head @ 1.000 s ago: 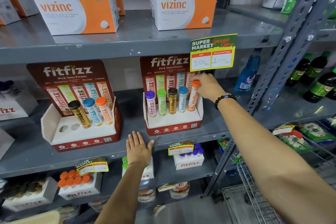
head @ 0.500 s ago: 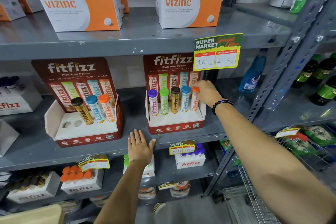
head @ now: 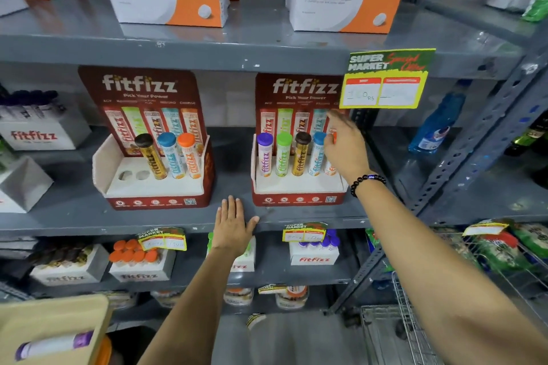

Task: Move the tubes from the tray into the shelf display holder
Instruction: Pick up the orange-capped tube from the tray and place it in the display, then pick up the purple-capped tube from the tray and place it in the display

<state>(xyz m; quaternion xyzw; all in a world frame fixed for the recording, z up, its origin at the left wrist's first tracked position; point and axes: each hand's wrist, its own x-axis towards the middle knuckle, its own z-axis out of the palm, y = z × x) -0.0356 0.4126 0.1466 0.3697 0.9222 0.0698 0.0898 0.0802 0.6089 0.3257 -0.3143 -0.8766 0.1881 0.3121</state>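
The orange-capped white tube point(head: 331, 154), tilted and high in the right hand point(head: 345, 148) a second ago, sank upright into the last slot of the red cardboard display holder point(head: 299, 200), level with its four neighbours. The fingers point(head: 336, 120) then spread, loosening around the cap. The view moved closer and blurred.

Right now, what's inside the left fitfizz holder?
The left fitfizz holder has three tubes: brown-capped, blue-capped and orange-capped. Two holes stand open. Tube bottoms are hidden.
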